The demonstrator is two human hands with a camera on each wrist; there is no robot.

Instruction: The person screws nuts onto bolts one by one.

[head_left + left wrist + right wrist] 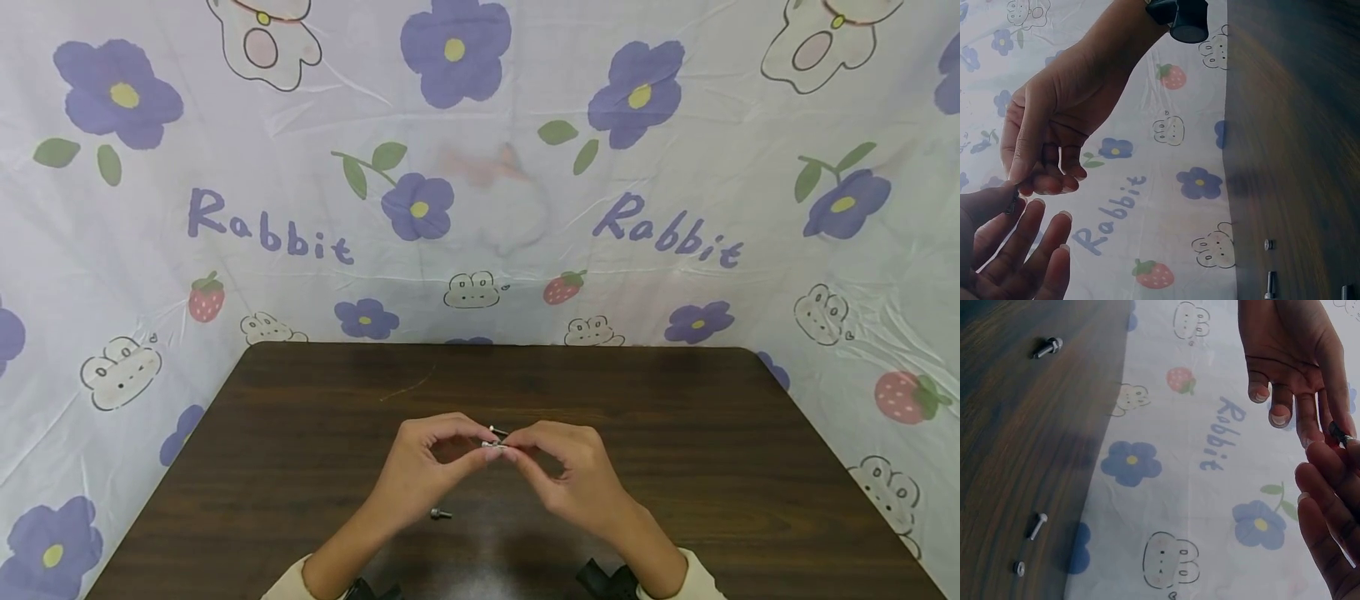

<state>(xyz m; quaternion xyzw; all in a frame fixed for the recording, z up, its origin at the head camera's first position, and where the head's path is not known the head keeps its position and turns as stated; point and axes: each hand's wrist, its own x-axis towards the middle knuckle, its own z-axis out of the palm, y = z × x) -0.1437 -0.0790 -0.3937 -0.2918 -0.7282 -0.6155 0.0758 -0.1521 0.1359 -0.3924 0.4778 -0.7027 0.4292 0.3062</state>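
The white printed cloth (480,250) bears the purple word "Rabbit" (270,229) at left and a second "Rabbit" (669,232) at right; each wrist view shows the word once, slanting.

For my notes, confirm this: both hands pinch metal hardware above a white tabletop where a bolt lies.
Not white: the head view shows a dark brown tabletop. The left hand and right hand do pinch metal hardware above it, and a bolt lies there.

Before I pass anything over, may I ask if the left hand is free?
No, the left hand is pinching a small metal part.
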